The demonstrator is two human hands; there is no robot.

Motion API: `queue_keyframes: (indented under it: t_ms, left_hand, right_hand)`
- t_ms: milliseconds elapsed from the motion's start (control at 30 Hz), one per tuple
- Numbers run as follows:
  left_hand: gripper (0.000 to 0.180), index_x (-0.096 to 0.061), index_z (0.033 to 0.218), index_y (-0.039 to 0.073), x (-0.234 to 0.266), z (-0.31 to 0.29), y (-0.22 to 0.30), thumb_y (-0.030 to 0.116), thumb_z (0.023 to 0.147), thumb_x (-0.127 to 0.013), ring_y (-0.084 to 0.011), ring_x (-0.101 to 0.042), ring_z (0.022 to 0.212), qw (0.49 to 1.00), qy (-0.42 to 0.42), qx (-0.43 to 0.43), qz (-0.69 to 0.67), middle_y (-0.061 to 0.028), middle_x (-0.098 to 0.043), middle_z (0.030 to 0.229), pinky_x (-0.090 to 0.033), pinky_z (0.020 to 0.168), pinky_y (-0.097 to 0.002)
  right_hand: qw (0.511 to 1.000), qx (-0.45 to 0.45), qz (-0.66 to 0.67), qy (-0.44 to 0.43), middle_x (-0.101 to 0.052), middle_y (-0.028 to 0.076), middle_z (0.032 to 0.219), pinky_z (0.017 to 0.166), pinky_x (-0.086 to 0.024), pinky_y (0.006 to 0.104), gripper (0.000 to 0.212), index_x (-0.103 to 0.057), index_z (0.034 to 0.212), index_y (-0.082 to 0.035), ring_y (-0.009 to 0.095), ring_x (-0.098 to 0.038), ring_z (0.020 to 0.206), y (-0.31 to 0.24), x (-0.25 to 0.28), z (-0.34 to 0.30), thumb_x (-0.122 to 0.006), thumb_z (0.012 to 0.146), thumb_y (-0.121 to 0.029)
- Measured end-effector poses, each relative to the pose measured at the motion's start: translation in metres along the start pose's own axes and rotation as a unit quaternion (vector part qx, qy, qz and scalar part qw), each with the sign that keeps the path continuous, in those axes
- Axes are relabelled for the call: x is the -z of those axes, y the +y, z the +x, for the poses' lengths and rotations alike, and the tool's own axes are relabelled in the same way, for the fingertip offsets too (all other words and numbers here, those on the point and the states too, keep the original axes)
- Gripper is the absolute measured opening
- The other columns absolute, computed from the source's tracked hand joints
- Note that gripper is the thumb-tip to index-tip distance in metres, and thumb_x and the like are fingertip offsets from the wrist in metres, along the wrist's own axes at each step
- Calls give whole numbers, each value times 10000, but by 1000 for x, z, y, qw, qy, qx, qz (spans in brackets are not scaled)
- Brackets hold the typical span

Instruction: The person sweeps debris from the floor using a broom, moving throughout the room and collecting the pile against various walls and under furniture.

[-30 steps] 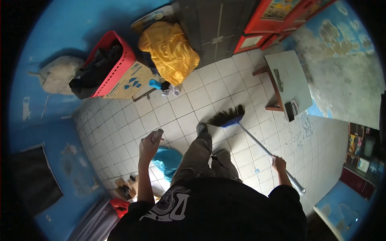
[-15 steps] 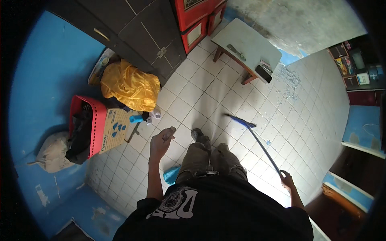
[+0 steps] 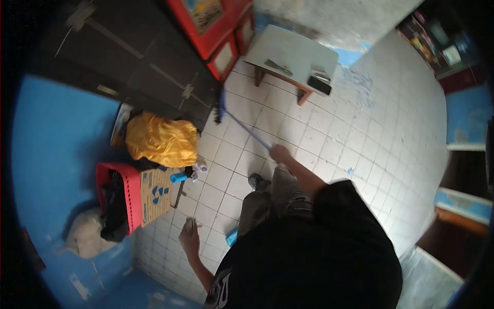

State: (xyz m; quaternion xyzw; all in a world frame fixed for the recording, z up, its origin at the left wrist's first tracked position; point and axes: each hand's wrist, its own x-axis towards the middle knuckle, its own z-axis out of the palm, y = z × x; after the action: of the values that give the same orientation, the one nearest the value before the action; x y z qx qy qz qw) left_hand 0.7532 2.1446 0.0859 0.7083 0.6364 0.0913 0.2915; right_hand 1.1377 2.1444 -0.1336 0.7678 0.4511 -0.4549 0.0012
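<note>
My right hand (image 3: pixel 279 153) is closed round the thin blue handle of a broom (image 3: pixel 248 130). The broom's blue head with dark bristles (image 3: pixel 220 107) is at the foot of the dark cabinet, by the red cabinet's corner. My left hand (image 3: pixel 190 241) is raised over the tiled floor, right of the cardboard box. Its fingers are curled round a small greyish thing, too blurred to name. Beneath me my dark shoe (image 3: pixel 256 181) stands on the white tiles.
A low table (image 3: pixel 296 51) carries a phone and small items. Paint flakes (image 3: pixel 358 85) lie on the floor beside it. The dark cabinet (image 3: pixel 149 62), yellow cloth bundle (image 3: pixel 162 141), red basket (image 3: pixel 135 198), cardboard box (image 3: pixel 157 198) and pale sack (image 3: pixel 85 234) line the left side.
My right hand has swung the broom from the right across to the far left, up to the cabinets. My left hand has come lower. The view has turned and shifted.
</note>
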Motion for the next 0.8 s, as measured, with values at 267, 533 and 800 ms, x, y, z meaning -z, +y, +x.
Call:
queue_keyframes:
  t_ms: [267,533,800]
  left_hand:
    - [222,-578,868,35,-33,11,52,224,818,-475,-92,-469,423,995,-44,58,-68,-42,-609,655,-373,386,-227]
    - [162,-564,883,22,-117,74,172,127,780,-495,-195,-584,658,978,-167,-106,-62,-73,-610,694,-422,568,-284]
    - [156,-562,893,57,-180,81,279,97,766,-481,-120,-465,509,936,-271,-224,10,-36,-604,666,-369,493,-249]
  right_hand:
    - [972,-196,91,93,-586,130,881,708,-452,368,230,-584,867,-86,274,-561,852,26,4,-42,-470,709,-208]
    - [942,-333,-13,48,-577,102,890,699,-453,392,267,-555,904,-123,266,-558,832,287,9,-257,-523,667,-242]
    - [883,-420,-133,165,-594,85,688,555,-479,329,128,-586,733,-112,230,-597,622,371,39,-338,-501,691,-198]
